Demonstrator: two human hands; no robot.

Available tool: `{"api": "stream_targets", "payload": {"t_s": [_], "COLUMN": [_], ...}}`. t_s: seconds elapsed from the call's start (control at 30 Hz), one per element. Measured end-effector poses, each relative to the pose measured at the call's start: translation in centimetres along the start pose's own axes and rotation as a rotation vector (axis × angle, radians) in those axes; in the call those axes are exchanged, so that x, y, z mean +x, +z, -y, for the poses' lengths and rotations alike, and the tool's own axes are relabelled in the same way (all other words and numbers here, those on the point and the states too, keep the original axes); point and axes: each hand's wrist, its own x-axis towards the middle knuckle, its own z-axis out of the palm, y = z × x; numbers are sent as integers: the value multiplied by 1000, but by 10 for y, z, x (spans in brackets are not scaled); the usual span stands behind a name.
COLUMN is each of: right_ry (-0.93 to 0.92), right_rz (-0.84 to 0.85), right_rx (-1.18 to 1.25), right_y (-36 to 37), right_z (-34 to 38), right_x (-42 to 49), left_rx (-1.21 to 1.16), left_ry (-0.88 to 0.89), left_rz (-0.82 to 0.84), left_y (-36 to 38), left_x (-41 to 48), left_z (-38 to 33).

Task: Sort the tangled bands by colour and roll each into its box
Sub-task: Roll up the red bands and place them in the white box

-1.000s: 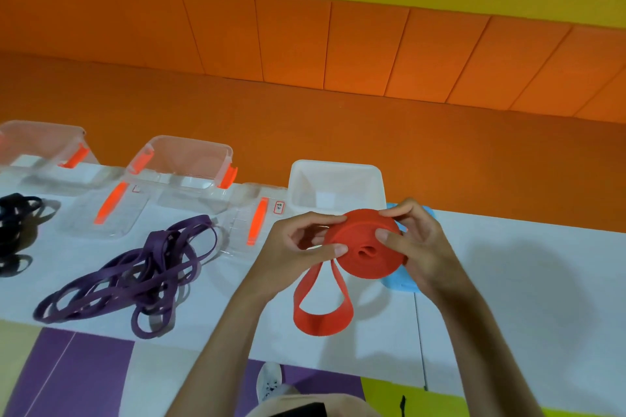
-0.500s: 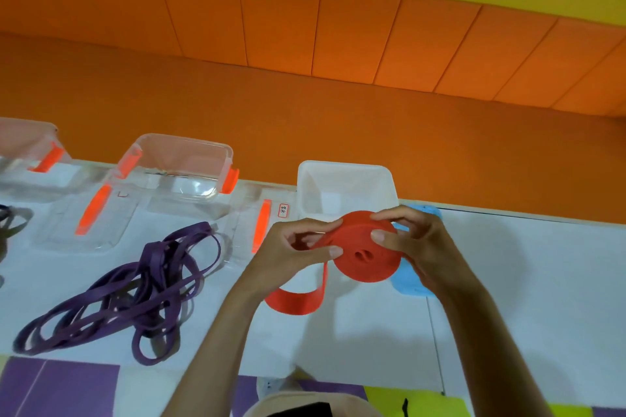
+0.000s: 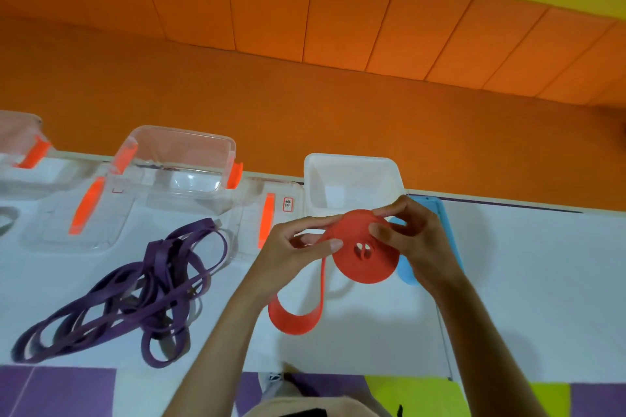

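- Head view, red band (image 3: 364, 247): mostly wound into a flat coil and held in the air above the table (image 3: 525, 281), just in front of the white box (image 3: 352, 156). A loose loop (image 3: 294, 318) hangs from it toward the table top; contact cannot be told.
- Right hand (image 3: 420, 247): fingers curled round the coil's rim, thumb pressed on its face, clamping the coil.
- Left hand (image 3: 291, 254): thumb and fingertips pinched together on the strip where it feeds onto the coil.
- Purple bands (image 3: 135, 298): tangled heap on the table to the left, well apart from both hands.
- Clear box (image 3: 176, 132): open, at the table's far edge, nothing seen inside.
- Step in hand, by judgement: rolling the red band; coil not yet boxed.
- Next move calls for: winding in the hanging loop under steady tension while keeping the coil pinched so it cannot spring open. Then lowering it into its box, probably the white one.
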Motion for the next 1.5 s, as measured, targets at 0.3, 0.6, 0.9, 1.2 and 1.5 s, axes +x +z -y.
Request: {"api": "stream_targets", "payload": {"t_s": [0.3, 0.6, 0.9, 1.2, 1.5], "right_ry": [53, 22, 65, 1, 40], "right_rz": [73, 42, -47, -241, -445], "right_rx": [-92, 2, 34, 51, 322], "right_y": [19, 17, 15, 27, 47], "right_z": [-12, -26, -26, -33, -31], "right_x": [10, 16, 13, 9, 11], "left_rx": [-44, -80, -69, -39, -129], "left_ry": [-64, -100, -126, -100, -44], "left_rz": [-103, -68, -75, -167, -240], "left_y": [-10, -19, -3, -2, 6], "left_x": [-4, 6, 12, 16, 0], "left_z": [3, -1, 2, 4, 22]}}
